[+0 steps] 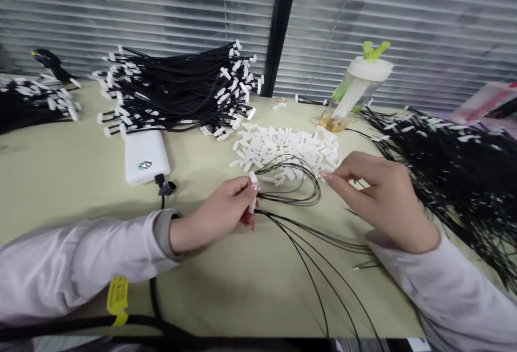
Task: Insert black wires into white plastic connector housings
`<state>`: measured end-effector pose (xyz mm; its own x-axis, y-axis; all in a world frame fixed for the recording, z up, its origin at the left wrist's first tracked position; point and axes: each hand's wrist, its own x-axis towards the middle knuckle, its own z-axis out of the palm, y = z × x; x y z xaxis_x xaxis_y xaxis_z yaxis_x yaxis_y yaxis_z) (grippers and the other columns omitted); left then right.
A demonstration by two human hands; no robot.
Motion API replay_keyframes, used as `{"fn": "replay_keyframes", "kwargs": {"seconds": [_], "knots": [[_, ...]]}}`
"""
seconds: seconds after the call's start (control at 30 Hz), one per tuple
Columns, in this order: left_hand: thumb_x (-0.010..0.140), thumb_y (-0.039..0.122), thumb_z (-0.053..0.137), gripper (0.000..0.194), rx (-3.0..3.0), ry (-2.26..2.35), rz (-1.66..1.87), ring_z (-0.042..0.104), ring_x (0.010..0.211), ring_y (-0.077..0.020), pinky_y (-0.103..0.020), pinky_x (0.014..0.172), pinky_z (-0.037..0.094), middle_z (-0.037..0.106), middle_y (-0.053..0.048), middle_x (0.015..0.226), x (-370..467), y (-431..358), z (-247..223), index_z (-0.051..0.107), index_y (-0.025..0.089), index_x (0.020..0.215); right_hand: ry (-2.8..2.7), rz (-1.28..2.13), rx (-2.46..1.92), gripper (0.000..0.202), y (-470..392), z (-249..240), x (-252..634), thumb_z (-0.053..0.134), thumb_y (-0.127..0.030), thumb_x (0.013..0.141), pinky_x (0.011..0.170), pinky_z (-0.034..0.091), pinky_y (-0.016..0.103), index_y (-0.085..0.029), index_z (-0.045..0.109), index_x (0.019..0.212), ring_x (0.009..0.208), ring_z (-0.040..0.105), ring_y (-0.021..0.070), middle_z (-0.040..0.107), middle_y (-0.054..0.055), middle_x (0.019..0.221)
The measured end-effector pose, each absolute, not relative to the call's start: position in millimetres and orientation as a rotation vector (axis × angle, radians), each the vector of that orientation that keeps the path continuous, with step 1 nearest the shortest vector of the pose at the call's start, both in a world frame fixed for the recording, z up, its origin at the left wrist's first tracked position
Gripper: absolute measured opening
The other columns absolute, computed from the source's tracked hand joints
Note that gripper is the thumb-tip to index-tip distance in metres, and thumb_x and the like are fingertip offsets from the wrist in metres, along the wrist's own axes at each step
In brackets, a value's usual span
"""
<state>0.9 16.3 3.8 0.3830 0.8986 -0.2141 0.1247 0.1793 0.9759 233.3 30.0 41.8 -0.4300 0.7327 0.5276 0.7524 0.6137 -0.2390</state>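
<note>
My left hand [226, 207] pinches a white connector [253, 193] held upright over the middle of the table. Thin black wires [311, 184] come out of the connector's right side; some loop back to it, others run down to the table's front edge and toward my right sleeve. My right hand [377, 193] is at the right of the wire loops, thumb and forefinger pressed together near the pile of white connectors [286, 147]. Whatever may be between those fingertips is too small to make out.
Bundled black cables with white ends [177, 90] lie at the back left, behind a white power bank [146, 157]. Loose black wires [464, 174] cover the right side. A clear cup [355, 93] stands at the back. A thick black cable [154, 295] crosses the front left.
</note>
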Motion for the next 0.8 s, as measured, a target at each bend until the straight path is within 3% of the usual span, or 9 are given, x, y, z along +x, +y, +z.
{"fn": "replay_keyframes", "kwargs": {"seconds": [0.1, 0.23, 0.4, 0.8], "knots": [[0.084, 0.033, 0.040, 0.026, 1.239, 1.042, 0.795, 0.050, 0.045, -0.0078, -0.022, 0.048, 0.046, 0.047, 0.005, 0.052, 2, 16, 1, 0.041, 0.017, 0.064, -2.565, 0.298, -1.185, 0.034, 29, 43, 235, 0.050, -0.031, 0.081, 0.045, 0.030, 0.021, -0.016, 0.045, 0.050, 0.043, 0.036, 0.0060, 0.041, -0.004, 0.045], [0.084, 0.034, 0.041, 0.025, 1.243, 1.058, 0.842, 0.051, 0.045, -0.0072, -0.021, 0.047, 0.045, 0.046, 0.006, 0.054, 2, 13, -1, 0.042, 0.017, 0.066, -2.649, 0.509, -1.099, 0.027, 22, 32, 217, 0.044, -0.025, 0.084, 0.051, 0.032, 0.020, -0.016, 0.054, 0.061, 0.049, 0.041, 0.0058, 0.050, -0.003, 0.054], [0.085, 0.034, 0.040, 0.022, 1.434, 0.991, 0.833, 0.053, 0.052, -0.0087, -0.023, 0.053, 0.048, 0.049, 0.004, 0.060, 0, 8, -4, 0.045, 0.017, 0.072, -2.504, 0.785, -1.085, 0.025, 10, 21, 192, 0.042, -0.020, 0.084, 0.047, 0.031, 0.017, -0.016, 0.055, 0.062, 0.045, 0.039, 0.0041, 0.049, -0.006, 0.050], [0.086, 0.030, 0.037, 0.020, 1.668, 1.023, 0.787, 0.053, 0.055, -0.0107, -0.023, 0.054, 0.044, 0.050, 0.004, 0.058, 2, 4, -5, 0.044, 0.019, 0.070, -2.589, 0.508, -1.008, 0.020, 3, 16, 183, 0.043, -0.017, 0.083, 0.053, 0.032, 0.019, -0.018, 0.059, 0.070, 0.050, 0.046, 0.0060, 0.056, -0.004, 0.058]]}}
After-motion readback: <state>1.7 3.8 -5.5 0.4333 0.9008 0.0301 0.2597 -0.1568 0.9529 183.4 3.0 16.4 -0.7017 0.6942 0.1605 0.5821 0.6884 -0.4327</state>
